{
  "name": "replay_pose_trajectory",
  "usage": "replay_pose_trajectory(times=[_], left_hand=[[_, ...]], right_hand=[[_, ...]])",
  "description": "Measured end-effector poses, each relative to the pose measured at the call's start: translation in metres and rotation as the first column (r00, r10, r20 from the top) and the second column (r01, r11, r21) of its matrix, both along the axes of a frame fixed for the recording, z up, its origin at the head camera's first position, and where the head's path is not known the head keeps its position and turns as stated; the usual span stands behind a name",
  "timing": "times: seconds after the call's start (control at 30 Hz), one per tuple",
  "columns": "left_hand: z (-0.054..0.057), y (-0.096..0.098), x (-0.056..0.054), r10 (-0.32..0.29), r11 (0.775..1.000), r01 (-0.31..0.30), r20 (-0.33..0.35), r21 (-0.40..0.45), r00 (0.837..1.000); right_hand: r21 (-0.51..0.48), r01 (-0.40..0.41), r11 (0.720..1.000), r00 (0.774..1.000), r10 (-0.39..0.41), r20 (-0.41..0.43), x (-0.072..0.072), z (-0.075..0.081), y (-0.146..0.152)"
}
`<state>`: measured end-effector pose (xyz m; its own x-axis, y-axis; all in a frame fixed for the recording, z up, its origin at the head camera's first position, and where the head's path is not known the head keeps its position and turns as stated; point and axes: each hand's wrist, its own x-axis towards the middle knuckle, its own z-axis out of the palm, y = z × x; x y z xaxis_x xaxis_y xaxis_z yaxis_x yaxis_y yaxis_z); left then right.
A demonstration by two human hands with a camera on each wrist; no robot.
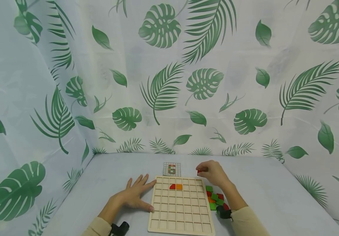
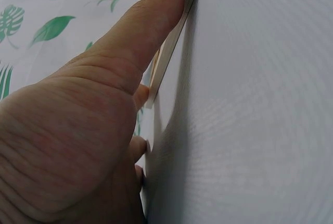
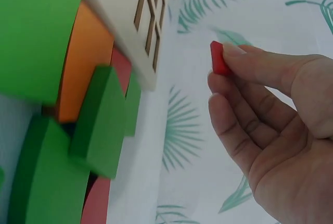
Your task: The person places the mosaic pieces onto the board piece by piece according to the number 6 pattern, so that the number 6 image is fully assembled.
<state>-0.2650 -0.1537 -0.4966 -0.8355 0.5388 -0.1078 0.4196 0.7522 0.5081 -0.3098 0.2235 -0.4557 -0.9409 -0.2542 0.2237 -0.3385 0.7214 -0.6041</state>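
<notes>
My right hand (image 1: 213, 172) pinches a small red block (image 3: 218, 58) between thumb and fingers, raised past the far right corner of a wooden grid board (image 1: 181, 207). At the board's left edge my left hand (image 1: 135, 194) lies with fingers spread; its thumb and one fingertip touch the rim. In the left wrist view the thumb (image 2: 151, 26) rests along the board's side. Two pieces sit side by side in the second row of the grid: a red quarter-round piece (image 1: 173, 186) and an orange square (image 1: 179, 186).
A pile of loose green, red and orange blocks (image 1: 214, 197) lies against the board's right edge, partly beneath the right forearm. Behind the board is a small pattern card (image 1: 171, 169) with a printed grid. A leaf-print curtain (image 1: 169, 82) surrounds the white table (image 1: 110, 170).
</notes>
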Motion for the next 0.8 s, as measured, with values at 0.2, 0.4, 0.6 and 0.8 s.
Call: replay_pose_trajectory(times=[0.2,0.4,0.6,0.8], left_hand=[[-0.001,0.0,0.0,0.004,1.0,-0.004,-0.003,-0.005,1.0],[-0.001,0.0,-0.001,0.0,1.0,0.0,-0.003,-0.001,1.0],[-0.001,0.0,-0.002,-0.003,1.0,0.003,-0.004,-0.006,1.0],[-0.003,0.0,-0.002,0.003,1.0,-0.003,-0.004,-0.011,1.0]], right_hand=[[-0.013,-0.002,1.0,1.0,0.002,0.016,0.002,-0.003,-0.011],[-0.023,-0.1,0.995,0.995,0.1,0.008,0.004,-0.005,-0.02],[-0.025,-0.205,0.978,0.978,0.206,0.033,0.007,-0.007,-0.028],[0.01,-0.243,0.97,0.969,0.243,0.039,0.009,-0.007,-0.032]])
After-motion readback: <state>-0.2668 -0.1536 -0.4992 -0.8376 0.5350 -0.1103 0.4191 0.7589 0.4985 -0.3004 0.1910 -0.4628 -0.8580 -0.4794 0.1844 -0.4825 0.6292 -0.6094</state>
